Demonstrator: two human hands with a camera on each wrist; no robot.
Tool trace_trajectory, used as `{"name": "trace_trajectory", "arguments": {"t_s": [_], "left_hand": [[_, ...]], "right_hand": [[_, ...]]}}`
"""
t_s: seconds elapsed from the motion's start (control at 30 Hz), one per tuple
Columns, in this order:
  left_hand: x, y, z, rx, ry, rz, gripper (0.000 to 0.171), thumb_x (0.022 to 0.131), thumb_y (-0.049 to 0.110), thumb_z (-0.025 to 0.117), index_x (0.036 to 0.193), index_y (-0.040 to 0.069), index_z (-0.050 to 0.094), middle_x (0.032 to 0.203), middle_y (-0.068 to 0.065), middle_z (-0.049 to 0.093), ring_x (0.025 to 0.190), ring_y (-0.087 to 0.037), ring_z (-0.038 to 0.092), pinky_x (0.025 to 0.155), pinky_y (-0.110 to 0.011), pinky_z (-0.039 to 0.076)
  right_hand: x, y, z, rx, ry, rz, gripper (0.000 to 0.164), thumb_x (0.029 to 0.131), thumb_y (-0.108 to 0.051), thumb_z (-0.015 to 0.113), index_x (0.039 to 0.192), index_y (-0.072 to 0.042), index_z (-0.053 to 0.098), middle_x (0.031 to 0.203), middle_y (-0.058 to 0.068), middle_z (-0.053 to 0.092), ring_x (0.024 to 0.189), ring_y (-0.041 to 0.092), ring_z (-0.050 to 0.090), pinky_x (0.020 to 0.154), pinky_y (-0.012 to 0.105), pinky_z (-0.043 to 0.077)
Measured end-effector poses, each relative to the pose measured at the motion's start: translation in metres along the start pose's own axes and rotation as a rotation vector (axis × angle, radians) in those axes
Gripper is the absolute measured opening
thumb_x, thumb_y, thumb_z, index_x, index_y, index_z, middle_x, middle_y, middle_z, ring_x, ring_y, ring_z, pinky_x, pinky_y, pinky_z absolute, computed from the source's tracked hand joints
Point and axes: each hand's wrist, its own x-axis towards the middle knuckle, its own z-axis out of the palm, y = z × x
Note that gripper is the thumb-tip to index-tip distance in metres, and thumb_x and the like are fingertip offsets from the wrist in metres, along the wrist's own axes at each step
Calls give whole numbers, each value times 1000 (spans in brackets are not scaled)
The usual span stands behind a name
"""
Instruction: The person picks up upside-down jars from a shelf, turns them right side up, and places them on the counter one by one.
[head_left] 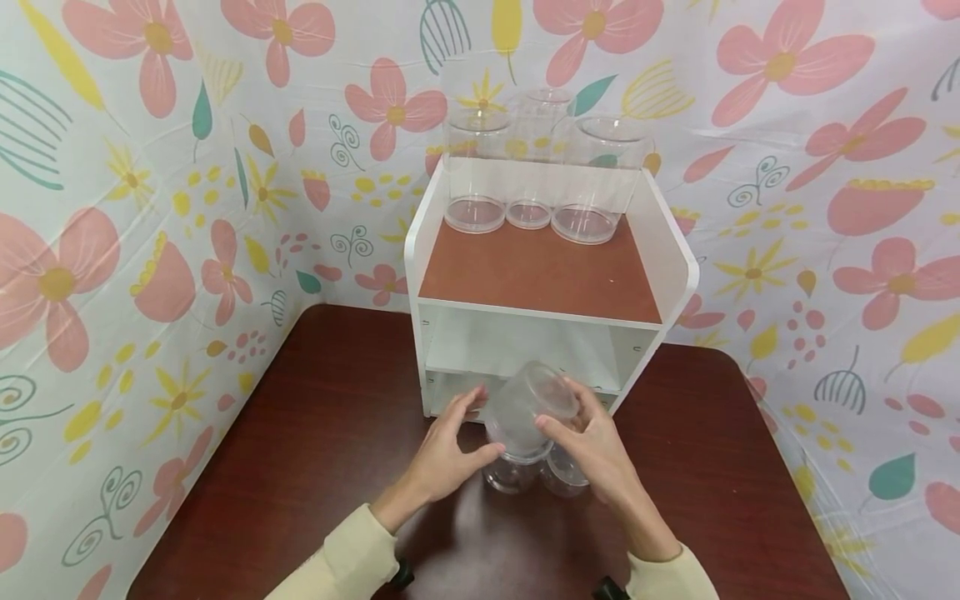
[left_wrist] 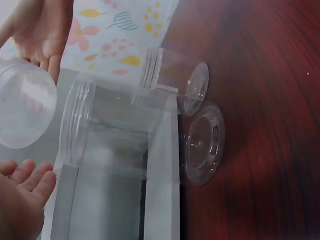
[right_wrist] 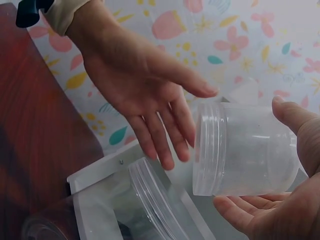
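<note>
A cloudy clear plastic jar [head_left: 517,417] is held in the air, tilted, by my right hand [head_left: 597,446], whose thumb and fingers grip it near one end. My left hand [head_left: 450,454] is beside the jar with fingers spread and nothing in its grasp; the right wrist view shows a gap between that left hand [right_wrist: 145,85] and the held jar [right_wrist: 250,150]. Below the hands, two clear jars stand upright on the table: a larger jar [left_wrist: 120,125] and a smaller jar [left_wrist: 172,75] next to it.
A white shelf unit [head_left: 678,258] with a brown top board stands behind the hands. On its top are three clear jars: a left one [head_left: 476,215], a narrower middle one [head_left: 528,215] and a right one [head_left: 585,225]. Flowered cloth [head_left: 247,200] hangs behind the dark red table [head_left: 315,417].
</note>
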Motion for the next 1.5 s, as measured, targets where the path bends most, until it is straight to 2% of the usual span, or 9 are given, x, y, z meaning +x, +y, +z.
{"name": "trace_trajectory", "arguments": {"t_s": [0.17, 0.43, 0.63, 0.93, 1.0, 1.13, 1.23, 1.37, 1.5], "left_hand": [[-3, 1, 5, -5, -33, -59, 96, 84, 38, 86, 160, 6, 36, 157, -6, 44, 137, -24, 50, 111, -51, 42], [-3, -1, 8, -48, -49, -96, 104, 78, 38, 92, 161, 15, 33, 160, -7, 42, 141, -27, 45, 112, -57, 37], [-2, -2, 8, -48, -45, -90, 104, 76, 36, 93, 159, 8, 36, 154, -10, 48, 138, -26, 48, 111, -57, 38], [-3, 0, 6, -32, -24, -66, 95, 78, 36, 89, 155, 8, 40, 143, -12, 57, 126, -28, 56, 105, -56, 43], [-4, 0, 4, -32, -14, -53, 94, 78, 36, 89, 154, 8, 40, 143, -12, 57, 126, -28, 56, 104, -56, 43], [-4, -1, 1, -32, 9, -30, 92, 78, 34, 88, 153, 9, 41, 142, -12, 58, 125, -28, 57, 103, -57, 45], [-4, -2, -4, -38, 26, -20, 91, 78, 32, 87, 153, 9, 41, 141, -13, 59, 126, -29, 57, 104, -57, 45], [-4, -1, -10, -68, 48, -13, 91, 79, 28, 87, 154, 9, 39, 142, -14, 58, 131, -29, 56, 108, -53, 44], [-4, 0, -18, -109, 57, -19, 91, 80, 24, 86, 156, 10, 37, 145, -15, 55, 132, -30, 56, 109, -50, 43]], "right_hand": [[-1, 0, 4, 18, -9, -18, 68, 93, -6, 74, 153, -4, 42, 140, 22, 56, 111, 26, 65, 85, 27, 56], [-3, 0, 10, 46, -40, -44, 64, 93, -5, 74, 150, -4, 45, 136, 22, 57, 109, 27, 66, 84, 30, 57], [-5, 0, 13, 64, -52, -37, 65, 93, -5, 74, 151, -4, 44, 134, 23, 59, 109, 27, 67, 86, 31, 57], [-6, 0, 15, 43, -45, -38, 68, 91, -5, 76, 151, -3, 44, 134, 23, 60, 110, 29, 66, 87, 29, 55], [-6, 0, 13, 42, -54, -43, 71, 91, -4, 75, 153, -2, 42, 139, 24, 57, 116, 33, 64, 89, 26, 54], [-6, 0, 8, 35, -61, -71, 73, 92, -2, 73, 155, 3, 37, 152, 25, 46, 137, 37, 49, 99, 17, 46], [-4, 0, 2, 32, -55, -100, 70, 94, -2, 71, 155, 6, 37, 154, 24, 46, 142, 34, 43, 102, 15, 43], [-3, -1, -8, 28, -52, -131, 66, 98, -4, 68, 154, 7, 36, 148, 24, 51, 135, 25, 53, 99, 19, 48], [-2, -4, -17, 10, -29, -138, 63, 101, -7, 66, 154, 7, 36, 147, 25, 51, 129, 16, 57, 99, 18, 48]]}}
